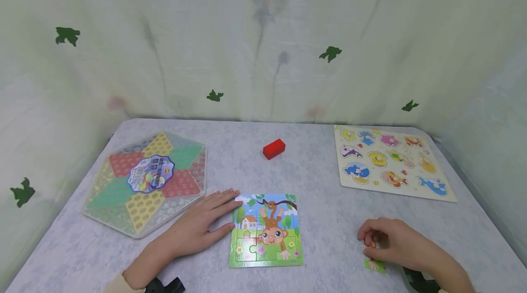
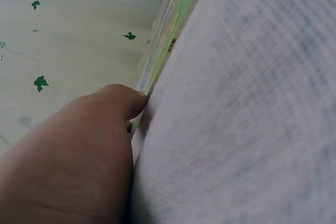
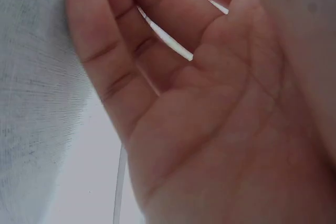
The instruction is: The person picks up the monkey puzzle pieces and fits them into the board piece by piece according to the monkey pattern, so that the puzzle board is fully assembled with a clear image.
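Observation:
The jigsaw puzzle (image 1: 284,252) lies at the front middle, showing a monkey hanging from a branch, with piece outlines at its lower left. My left hand (image 1: 201,226) lies flat on the table, fingers spread, with fingertips and thumb touching the puzzle's left edge. In the left wrist view the thumb (image 2: 113,103) meets that edge. At the front right, my right hand (image 1: 391,240) pinches a green puzzle piece (image 1: 375,265) between thumb and curled fingers; a pale painted hand shows below the thumb. The right wrist view shows the palm (image 3: 210,129) and bent fingers, the piece hidden.
A hexagonal checkers board (image 1: 115,192) in clear plastic lies at the left, close to the left forearm. Behind the puzzle sits a red block (image 1: 274,149). A pale peg puzzle board (image 1: 358,135) with animal pictures lies back right. Patterned cloth (image 1: 263,55) hangs beyond the table.

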The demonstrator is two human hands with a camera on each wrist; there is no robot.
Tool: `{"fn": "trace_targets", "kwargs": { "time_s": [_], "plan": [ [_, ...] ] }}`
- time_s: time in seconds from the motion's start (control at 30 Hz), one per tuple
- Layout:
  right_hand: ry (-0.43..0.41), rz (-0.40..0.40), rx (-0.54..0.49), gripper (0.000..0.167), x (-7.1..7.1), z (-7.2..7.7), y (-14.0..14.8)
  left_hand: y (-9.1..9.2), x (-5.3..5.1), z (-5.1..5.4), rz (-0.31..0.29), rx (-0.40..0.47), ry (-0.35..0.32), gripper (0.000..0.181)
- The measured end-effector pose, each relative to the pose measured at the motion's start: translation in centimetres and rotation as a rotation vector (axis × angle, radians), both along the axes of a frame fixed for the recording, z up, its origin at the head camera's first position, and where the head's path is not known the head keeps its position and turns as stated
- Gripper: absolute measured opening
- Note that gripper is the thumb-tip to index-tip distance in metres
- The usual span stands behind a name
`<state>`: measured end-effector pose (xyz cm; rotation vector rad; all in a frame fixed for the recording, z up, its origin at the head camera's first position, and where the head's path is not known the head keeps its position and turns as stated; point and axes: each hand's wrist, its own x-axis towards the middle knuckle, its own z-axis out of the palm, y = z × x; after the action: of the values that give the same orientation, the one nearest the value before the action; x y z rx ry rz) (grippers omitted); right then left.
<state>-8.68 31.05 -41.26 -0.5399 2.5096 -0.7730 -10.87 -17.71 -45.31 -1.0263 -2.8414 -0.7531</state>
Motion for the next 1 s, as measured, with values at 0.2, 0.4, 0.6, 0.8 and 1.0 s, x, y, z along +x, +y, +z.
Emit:
{"fn": "trace_targets", "kwargs": {
  "time_s": [0.2,0.4,0.6,0.8,1.0],
  "plan": [
    [0.115,-0.009,0.005,0.018,0.1,-0.2,-0.9,0.0,0.0,0.0,-0.007,0.002,0.001,0.053],
    [0.197,-0.055,0.047,0.027,0.0,-0.5,-1.8,0.0,0.0,-0.1,-0.01,0.003,0.006,0.053],
    [0.115,-0.099,0.152,0.055,0.2,-0.1,-1.3,0.0,0.1,0.0,-0.007,0.002,0.005,0.053],
    [0.081,-0.101,0.176,0.058,0.4,0.2,-0.9,0.0,0.0,0.1,-0.001,-0.001,0.008,0.052],
    [0.071,-0.077,0.157,0.042,0.4,0.2,-1.1,0.0,0.0,0.1,-0.01,0.007,0.008,0.053]
  ]
}}
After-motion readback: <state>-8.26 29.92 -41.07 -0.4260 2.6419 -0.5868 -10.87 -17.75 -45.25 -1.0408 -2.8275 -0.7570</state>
